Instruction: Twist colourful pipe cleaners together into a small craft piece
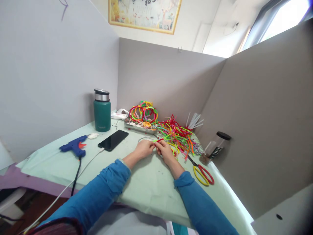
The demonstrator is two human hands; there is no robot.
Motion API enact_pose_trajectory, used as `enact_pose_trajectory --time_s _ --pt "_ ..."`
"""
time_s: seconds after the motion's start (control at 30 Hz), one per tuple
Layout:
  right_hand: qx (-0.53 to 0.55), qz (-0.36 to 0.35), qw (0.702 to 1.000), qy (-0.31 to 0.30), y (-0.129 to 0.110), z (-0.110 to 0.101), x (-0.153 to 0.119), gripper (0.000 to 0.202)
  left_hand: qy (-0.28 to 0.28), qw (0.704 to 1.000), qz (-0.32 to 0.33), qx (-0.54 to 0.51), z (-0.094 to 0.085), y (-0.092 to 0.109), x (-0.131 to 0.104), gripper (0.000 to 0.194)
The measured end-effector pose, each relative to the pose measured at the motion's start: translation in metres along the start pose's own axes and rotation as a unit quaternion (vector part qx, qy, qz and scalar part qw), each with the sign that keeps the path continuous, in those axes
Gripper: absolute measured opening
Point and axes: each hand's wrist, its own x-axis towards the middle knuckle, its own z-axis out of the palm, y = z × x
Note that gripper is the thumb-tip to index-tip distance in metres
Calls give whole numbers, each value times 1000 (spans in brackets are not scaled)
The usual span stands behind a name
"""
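Note:
Both hands meet above the middle of the table, fingertips pinched close together. Between them runs a fuzzy red and green pipe cleaner. My left hand is closed on its left part, and my right hand grips it from the right. The fingers cover much of the piece. Just beyond the right hand spreads a tangled heap of colourful pipe cleaners. Scissors with one yellow and one red handle lie to the right of my right wrist.
A metal tray at the back holds pipe-cleaner rings. On the left are a phone with a white cable, a blue glue gun and a green bottle. Glue sticks and a tilted clear jar stand right. Partitions surround the table.

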Motion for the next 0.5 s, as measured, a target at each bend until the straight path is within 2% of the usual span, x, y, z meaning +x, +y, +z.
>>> enact_pose_trajectory --time_s 0.13,0.33,0.5 --pt "1 11 1000 8 0 0 1 26 -1 1000 -17 11 3 -2 0 31" --pt "-5 -2 1000 2 2 -1 1 30 1 1000 8 3 3 -3 1 30" --pt "-7 -9 1000 -3 2 -1 0 31 -3 1000 3 -1 1 0 -1 29"
